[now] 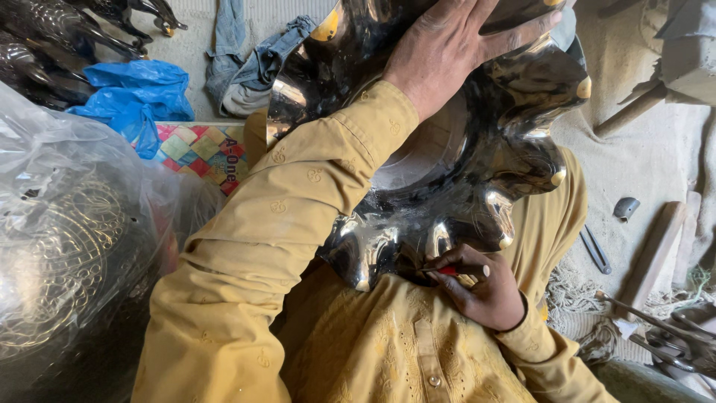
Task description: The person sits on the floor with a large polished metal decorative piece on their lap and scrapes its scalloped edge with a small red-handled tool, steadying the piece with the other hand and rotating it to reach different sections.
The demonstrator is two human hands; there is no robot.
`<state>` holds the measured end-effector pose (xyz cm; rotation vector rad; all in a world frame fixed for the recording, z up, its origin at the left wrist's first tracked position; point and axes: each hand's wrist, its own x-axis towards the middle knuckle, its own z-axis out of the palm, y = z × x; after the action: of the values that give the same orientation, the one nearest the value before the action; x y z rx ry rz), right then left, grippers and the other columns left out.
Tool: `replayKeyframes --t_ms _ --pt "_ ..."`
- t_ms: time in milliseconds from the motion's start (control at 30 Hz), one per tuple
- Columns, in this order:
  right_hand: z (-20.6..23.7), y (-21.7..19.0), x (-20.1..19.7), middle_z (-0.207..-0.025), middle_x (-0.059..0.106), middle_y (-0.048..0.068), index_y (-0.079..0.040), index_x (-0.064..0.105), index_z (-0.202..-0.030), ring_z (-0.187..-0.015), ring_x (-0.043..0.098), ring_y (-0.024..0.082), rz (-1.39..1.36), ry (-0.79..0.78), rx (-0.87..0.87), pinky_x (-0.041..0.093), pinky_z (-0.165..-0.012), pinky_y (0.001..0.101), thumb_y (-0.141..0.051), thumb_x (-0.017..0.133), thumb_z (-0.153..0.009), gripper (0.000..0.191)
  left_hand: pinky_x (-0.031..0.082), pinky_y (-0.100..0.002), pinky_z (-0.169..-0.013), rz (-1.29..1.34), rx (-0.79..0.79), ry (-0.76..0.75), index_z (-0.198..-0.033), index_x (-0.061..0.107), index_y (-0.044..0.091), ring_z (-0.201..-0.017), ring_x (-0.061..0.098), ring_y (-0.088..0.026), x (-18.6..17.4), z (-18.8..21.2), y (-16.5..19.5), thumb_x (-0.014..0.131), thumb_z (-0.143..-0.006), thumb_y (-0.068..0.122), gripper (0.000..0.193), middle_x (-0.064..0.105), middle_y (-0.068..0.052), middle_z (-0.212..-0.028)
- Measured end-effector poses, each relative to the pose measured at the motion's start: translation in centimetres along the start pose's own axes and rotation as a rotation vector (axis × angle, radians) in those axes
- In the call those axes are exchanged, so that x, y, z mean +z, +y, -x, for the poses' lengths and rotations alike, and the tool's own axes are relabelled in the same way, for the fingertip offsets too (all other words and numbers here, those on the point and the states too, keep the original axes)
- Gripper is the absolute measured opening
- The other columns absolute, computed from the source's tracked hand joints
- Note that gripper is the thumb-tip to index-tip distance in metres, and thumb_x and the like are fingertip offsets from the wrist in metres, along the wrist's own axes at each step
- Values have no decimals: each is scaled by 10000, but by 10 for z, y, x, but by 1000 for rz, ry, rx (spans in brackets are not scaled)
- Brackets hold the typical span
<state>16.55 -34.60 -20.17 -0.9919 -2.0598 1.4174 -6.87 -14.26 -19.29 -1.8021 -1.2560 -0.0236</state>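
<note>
A large shiny dark metal bowl with a wavy, scalloped rim rests tilted on my lap. My left hand lies flat on its upper part, fingers spread, pressing it in place; the yellow sleeve crosses over the bowl. My right hand is at the bowl's lower rim, shut on a small red-handled tool whose tip touches the metal. Brass-coloured spots show on the rim's points.
At left a clear plastic bag holds metal wirework. A blue plastic bag, folded jeans and a colourful woven mat lie behind. Metal tools and a wooden strip lie on the right.
</note>
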Motion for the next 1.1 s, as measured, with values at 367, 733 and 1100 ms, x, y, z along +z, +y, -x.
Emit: replayKeyframes --t_ms 367,733,1100 --pt "-23 20 -25 -946 809 106 -5 724 -997 -840 819 209 -126 -323 -9 644 -779 316 -13 746 -863 136 -152 -656 -1245 27 -7 -31 -1661 -80 386 -1554 189 -339 3 0 6 565 -1142 106 874 300 -155 -1655" --pt "-42 17 -39 -892 795 97 -29 720 -955 -799 789 201 -53 -435 -170 619 -708 315 2 798 -771 202 -142 -659 -1238 8 -19 -12 -1653 -97 369 -1542 209 -344 -3 2 4 559 -1133 66 891 325 -158 -1643" --pt "-33 24 -23 -914 774 92 -44 733 -977 -789 791 198 -119 -284 -209 644 -715 306 -70 782 -868 122 -39 -630 -1247 15 -10 -18 -1679 -95 363 -1532 294 -345 1 8 6 564 -1099 71 925 412 -150 -1570"
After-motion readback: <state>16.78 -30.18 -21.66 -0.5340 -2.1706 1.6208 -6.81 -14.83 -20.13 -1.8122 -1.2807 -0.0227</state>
